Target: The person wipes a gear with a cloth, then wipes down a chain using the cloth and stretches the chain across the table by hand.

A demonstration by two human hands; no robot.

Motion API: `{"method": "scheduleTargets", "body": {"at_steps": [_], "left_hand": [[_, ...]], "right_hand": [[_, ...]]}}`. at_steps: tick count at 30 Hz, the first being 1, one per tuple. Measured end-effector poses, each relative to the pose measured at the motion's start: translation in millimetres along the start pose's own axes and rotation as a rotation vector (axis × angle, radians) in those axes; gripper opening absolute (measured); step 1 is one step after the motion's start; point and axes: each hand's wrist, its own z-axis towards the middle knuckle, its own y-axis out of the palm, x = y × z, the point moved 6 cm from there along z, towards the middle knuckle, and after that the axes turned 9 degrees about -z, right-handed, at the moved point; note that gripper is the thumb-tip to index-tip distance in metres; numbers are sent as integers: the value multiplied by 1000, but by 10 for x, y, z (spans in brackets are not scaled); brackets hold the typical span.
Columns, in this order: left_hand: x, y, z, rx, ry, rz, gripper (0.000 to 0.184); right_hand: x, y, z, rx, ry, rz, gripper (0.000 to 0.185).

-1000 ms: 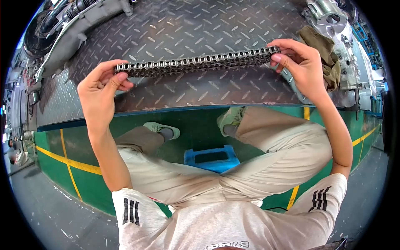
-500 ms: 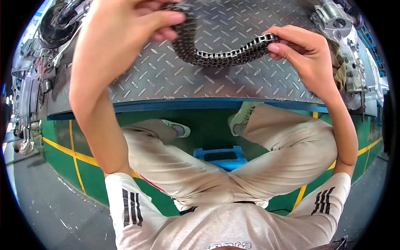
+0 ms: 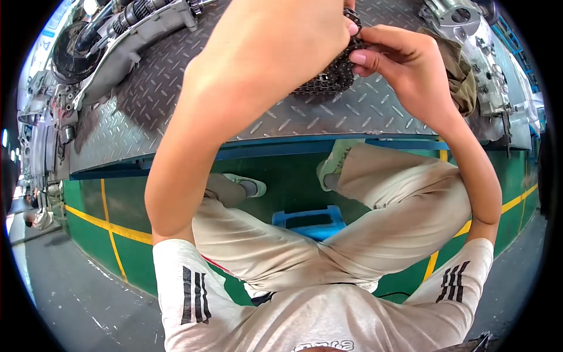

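A dark metal roller chain (image 3: 333, 81) is bunched at the top middle, just above the tread-plate surface (image 3: 369, 120). My left hand (image 3: 287, 41) reaches across it from the left, back of the hand toward me. One fingertip shows against the chain's upper part, while the other fingers are hidden. From the right, my right hand (image 3: 404, 61) pinches the chain's right side between thumb and fingers. Both hands are close together with the chain between them. My left hand and wrist cover part of it.
A metal casing with a geared shaft (image 3: 141, 17) lies at the upper left, near a round black part (image 3: 73, 44). At the right are a cast metal housing (image 3: 489, 82) and an olive cloth (image 3: 460, 73). A blue stool (image 3: 311, 220) shows between my legs.
My left hand has moved right, toward my right hand. The chain, which hung in a curve between the hands, is now gathered into a bunch. My right hand has shifted slightly left.
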Motion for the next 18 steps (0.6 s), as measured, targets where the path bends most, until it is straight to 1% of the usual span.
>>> {"method": "scheduleTargets", "body": {"at_steps": [1, 2, 4, 5, 6, 7, 8, 9, 10, 11, 12, 14, 15, 16, 18], "left_hand": [[140, -65, -46, 39, 68, 42, 18], [237, -132, -40, 40, 69, 83, 18], [378, -226, 90, -24, -88, 157, 17], [403, -243, 147, -65, -154, 177, 16], [375, -270, 165, -93, -223, 82, 16], [351, -297, 173, -116, -295, -9, 16], [322, -311, 196, -139, -263, 39, 15], [260, -251, 242, -167, -186, 102, 15], [193, -172, 298, -191, -73, 191, 14], [117, -81, 300, -197, 15, 259, 14], [83, 50, 237, -195, 64, 222, 13], [9, 316, 106, -196, 162, 151, 13], [-21, 449, 90, -173, 129, 145, 12], [-42, 570, 104, -149, 92, 139, 12], [-69, 735, 153, -166, 97, 91, 9]], "right_hand": [[-4, -7, -13, 16, 20, 1, 23], [-15, 18, 49, 22, -37, 42, 22], [-96, 95, 160, 29, -102, 214, 22], [-194, 125, 187, 6, -92, 232, 12], [-305, 136, 226, -22, -82, 251, 16], [-320, 150, 275, 5, -59, 282, 9], [-281, 147, 267, 14, -56, 294, 9], [-225, 174, 256, -25, -17, 358, 8], [-161, 203, 263, -66, 20, 417, 8], [-7, 264, 263, -62, 53, 397, 8], [53, 225, 204, -57, 48, 392, 8], [213, 137, 57, -107, 78, 195, 9], [334, 176, 15, -112, 163, 323, 10], [411, 119, -21, -112, 171, 315, 10], [455, -1, -88, -112, 64, 9, 12]]}}
